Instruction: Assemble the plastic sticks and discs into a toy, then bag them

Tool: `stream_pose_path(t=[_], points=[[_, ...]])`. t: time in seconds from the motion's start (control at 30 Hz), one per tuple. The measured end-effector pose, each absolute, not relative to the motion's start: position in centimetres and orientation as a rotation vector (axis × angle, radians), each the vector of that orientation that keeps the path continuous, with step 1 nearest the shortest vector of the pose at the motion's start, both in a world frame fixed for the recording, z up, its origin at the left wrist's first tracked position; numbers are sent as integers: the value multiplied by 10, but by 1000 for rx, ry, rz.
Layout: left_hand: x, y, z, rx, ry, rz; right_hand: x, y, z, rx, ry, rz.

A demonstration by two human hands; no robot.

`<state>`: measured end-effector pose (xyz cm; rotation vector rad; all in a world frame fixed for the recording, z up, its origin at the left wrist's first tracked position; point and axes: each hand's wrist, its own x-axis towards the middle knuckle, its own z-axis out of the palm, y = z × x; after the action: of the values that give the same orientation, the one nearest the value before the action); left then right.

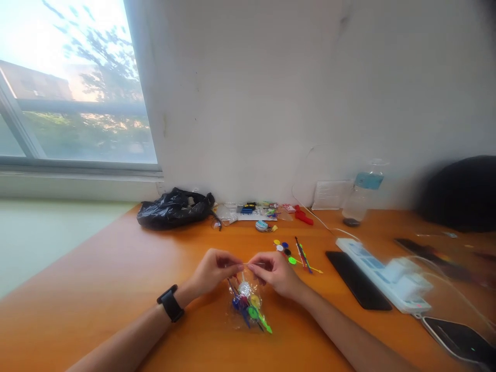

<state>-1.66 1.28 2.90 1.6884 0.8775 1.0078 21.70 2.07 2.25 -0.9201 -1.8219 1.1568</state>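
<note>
A wooden table [116, 274] stretches away on my left; a white power strip [370, 271] lines my right. Over the table before me, my left hand [219, 268] and right hand [277, 271] pinch a clear plastic bag [248, 305] by its far edge, its length running toward me. Fingertips hide its corners; its near outline blurs. Inside, a green arrow [266, 325] points toward me, slanting right.

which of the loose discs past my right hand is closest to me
The loose green disc, past your right hand: it lies lower in view than the yellow, blue, white and black ones.
</note>
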Motion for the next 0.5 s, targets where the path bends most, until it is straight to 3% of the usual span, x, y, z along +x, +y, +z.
stream_pose_path(t=[0.5], points=[[-26, 21, 31, 1686, 850, 1157, 237, 41, 21, -955, -1669, 1266]])
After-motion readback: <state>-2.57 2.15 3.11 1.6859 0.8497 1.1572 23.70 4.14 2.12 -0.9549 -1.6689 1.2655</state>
